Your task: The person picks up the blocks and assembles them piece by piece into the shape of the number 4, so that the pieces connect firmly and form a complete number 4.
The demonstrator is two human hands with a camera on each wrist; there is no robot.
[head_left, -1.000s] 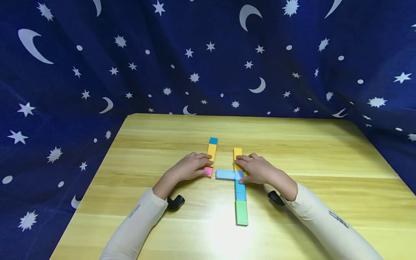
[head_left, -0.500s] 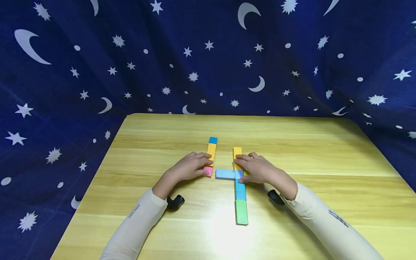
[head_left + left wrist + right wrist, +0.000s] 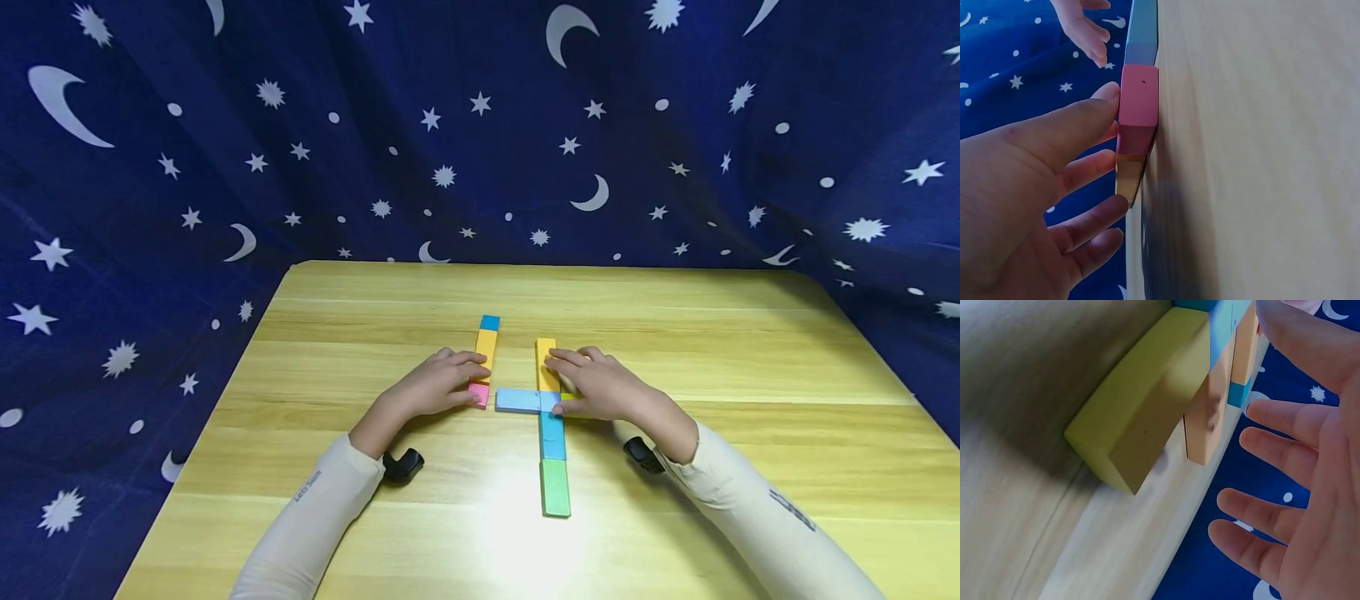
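Observation:
My left hand (image 3: 435,385) rests beside the left row of blocks with its fingers extended. In the left wrist view its thumb is at the edge of the pink block (image 3: 1139,97), and its fingertips touch or nearly touch the orange block (image 3: 1130,175). My right hand (image 3: 603,387) is spread over the right group, holding nothing. Its fingers (image 3: 1260,509) stand apart from the yellow block (image 3: 1147,381) in the right wrist view. Under its fingertips in the head view lie another orange block (image 3: 546,352) and the crossing light blue block (image 3: 517,401).
A dark blue block (image 3: 490,322) tops the left row. Below the crossing come a blue block (image 3: 552,436) and a green block (image 3: 555,487). All lie on the wooden table (image 3: 375,300), before a blue curtain (image 3: 480,50) with moons and stars.
My right hand has shifted slightly right and loosened over the blocks, uncovering more of the right orange block and the yellow one. The left hand and the blocks look still.

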